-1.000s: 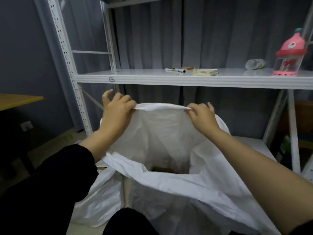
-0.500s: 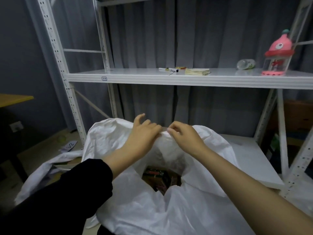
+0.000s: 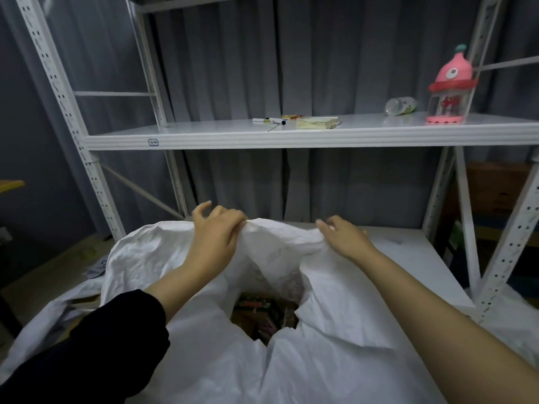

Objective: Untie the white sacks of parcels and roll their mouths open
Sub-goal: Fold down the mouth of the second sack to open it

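A big white woven sack (image 3: 335,339) fills the lower half of the view, its mouth gaping in the middle. Dark parcels (image 3: 262,313) with coloured print show down inside the opening. My left hand (image 3: 215,237) grips the far rim of the sack, fingers curled over the fabric. My right hand (image 3: 344,237) lies on the same far rim further right, fingers spread and fairly straight, pressing the cloth down. More white sack fabric (image 3: 43,325) trails off at the lower left.
A white metal rack stands right behind the sack, its shelf (image 3: 291,135) carrying a pen, a paper pad (image 3: 316,123), a lying bottle (image 3: 401,105) and a pink toy lantern (image 3: 449,88). The lower shelf board (image 3: 408,252) is beside my right hand. Grey curtains hang behind.
The far rim has dropped from chest height to low over the sack. My hands came together at its middle, then moved apart again; the right hand has loosened its grip.
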